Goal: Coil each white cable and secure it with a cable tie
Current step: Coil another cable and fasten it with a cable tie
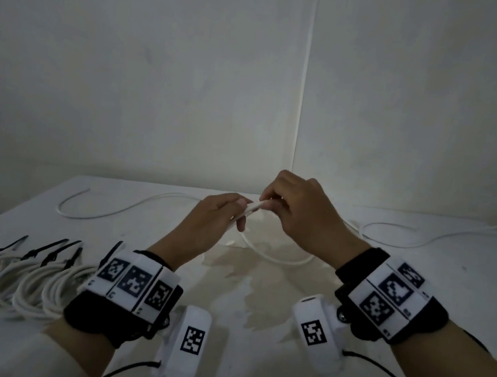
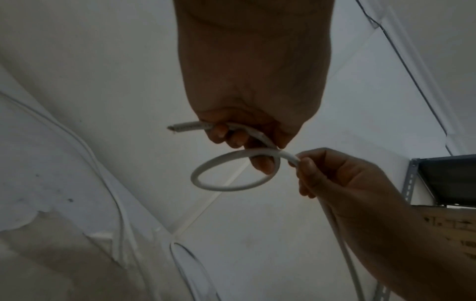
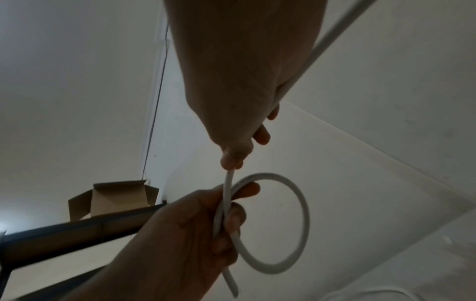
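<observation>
Both hands are raised over the middle of the table (image 1: 251, 361). My left hand (image 1: 239, 215) grips a white cable (image 1: 254, 206) near its cut end. In the left wrist view the cable (image 2: 231, 173) curls into one small loop below my left hand (image 2: 239, 138). My right hand (image 1: 266, 201) pinches the same cable just beside the left, thumb against fingertip (image 3: 229, 160). The loop (image 3: 283, 224) hangs round my left hand's fingers (image 3: 237, 213). The rest of the cable (image 1: 279, 258) trails down to the table under my right wrist.
Several coiled white cables (image 1: 10, 281) bound with black cable ties (image 1: 55, 250) lie in a row at the front left. Loose white cables lie at the back left (image 1: 97, 210) and back right (image 1: 422, 238). A wall stands just behind the table.
</observation>
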`<state>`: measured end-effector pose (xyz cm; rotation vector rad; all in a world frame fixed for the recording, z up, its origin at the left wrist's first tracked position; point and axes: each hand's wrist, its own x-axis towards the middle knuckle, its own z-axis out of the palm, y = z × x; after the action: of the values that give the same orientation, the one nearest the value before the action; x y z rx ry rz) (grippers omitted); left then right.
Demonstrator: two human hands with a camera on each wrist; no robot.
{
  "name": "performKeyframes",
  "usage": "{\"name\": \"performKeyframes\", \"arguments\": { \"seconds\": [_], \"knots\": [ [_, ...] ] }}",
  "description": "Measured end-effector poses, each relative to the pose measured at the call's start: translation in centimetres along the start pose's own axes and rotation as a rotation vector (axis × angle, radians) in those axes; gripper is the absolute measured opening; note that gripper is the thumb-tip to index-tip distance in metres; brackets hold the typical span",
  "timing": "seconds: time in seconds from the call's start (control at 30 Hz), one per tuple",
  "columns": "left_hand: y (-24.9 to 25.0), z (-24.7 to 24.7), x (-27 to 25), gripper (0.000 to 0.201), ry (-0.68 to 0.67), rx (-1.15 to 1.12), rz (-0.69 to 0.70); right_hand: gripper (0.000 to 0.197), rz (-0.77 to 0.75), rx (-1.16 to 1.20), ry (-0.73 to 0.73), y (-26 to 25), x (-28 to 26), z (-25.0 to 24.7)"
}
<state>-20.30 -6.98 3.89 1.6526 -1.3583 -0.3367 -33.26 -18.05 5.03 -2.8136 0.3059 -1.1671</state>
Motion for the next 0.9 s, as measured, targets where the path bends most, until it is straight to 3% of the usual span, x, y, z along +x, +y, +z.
{"name": "performKeyframes", "arguments": {
  "seconds": [0.07,0.2,0.37,0.5,0.7,0.9],
  "knots": [
    [0.3,-0.1,0.0,0.049,-0.028,-0.013,-0.026,0.016,0.099,0.087,-0.045,0.6,0.2,-0.1],
    [0.3,-0.1,0.5,0.026,-0.045,-0.094,-0.045,0.012,0.248,0.251,-0.095,0.3,0.3,-0.2],
    [0.7,-0.7,0.5,0.032,-0.098,-0.224,-0.052,0.025,0.397,0.517,-0.279,-0.5,0.5,-0.9],
    [0.8,-0.9,0.9,0.03,-0.049,-0.201,-0.071,0.024,0.451,0.606,-0.264,-0.7,0.8,-1.7],
    [0.7,-1.0,1.4,0.028,0.066,0.043,0.039,0.017,0.572,0.758,-0.221,-0.7,0.8,-1.7],
    [0.8,-0.6,1.1,0.019,0.13,0.083,0.035,0.017,0.635,0.769,-0.227,-0.7,0.7,-1.4]
  ]
}}
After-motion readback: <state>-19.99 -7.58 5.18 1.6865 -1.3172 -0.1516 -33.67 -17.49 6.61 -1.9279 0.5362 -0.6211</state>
